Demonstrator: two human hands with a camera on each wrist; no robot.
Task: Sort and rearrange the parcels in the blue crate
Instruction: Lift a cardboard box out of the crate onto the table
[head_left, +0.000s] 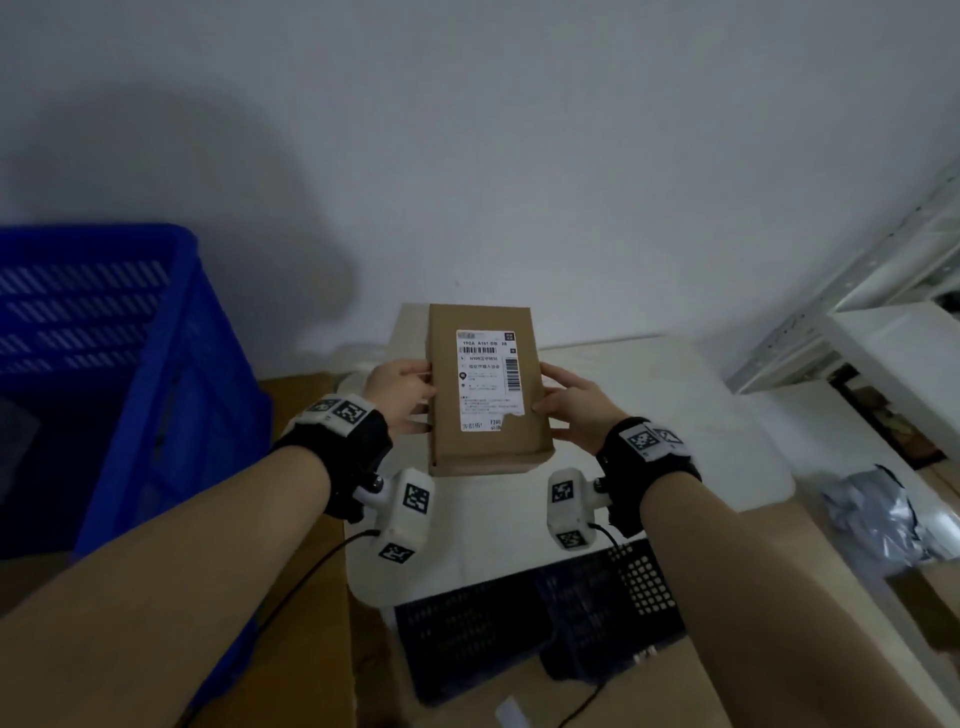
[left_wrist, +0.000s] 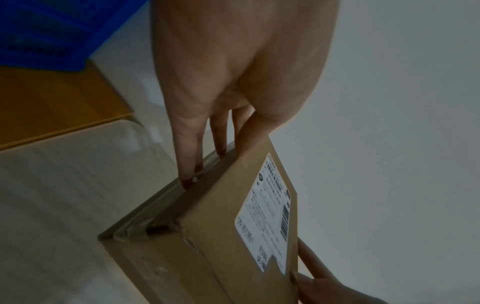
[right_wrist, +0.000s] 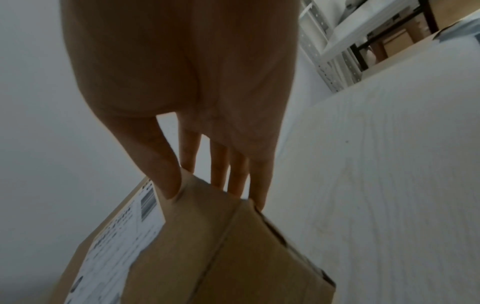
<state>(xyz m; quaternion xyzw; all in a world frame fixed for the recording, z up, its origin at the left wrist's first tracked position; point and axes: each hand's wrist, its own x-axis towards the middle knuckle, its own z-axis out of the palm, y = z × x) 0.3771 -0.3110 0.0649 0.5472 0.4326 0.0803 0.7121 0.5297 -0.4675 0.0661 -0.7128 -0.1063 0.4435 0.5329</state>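
A brown cardboard parcel (head_left: 485, 389) with a white shipping label (head_left: 488, 382) is held up in front of me, label facing me, above a white table (head_left: 675, 415). My left hand (head_left: 402, 397) grips its left edge, thumb on the front and fingers (left_wrist: 189, 164) behind. My right hand (head_left: 571, 402) grips the right edge the same way, with its thumb (right_wrist: 161, 174) on the front by the label. The parcel (left_wrist: 213, 236) shows a taped side seam in the left wrist view. The blue crate (head_left: 130, 364) stands at the left; its inside is dark.
A dark blue perforated tray or basket (head_left: 530, 618) lies at the table's near edge. A crumpled grey plastic mailer (head_left: 878, 514) sits to the right. White metal shelving (head_left: 857, 291) stands at the far right. Brown cardboard (head_left: 306, 597) lies beside the crate. A pale wall is behind.
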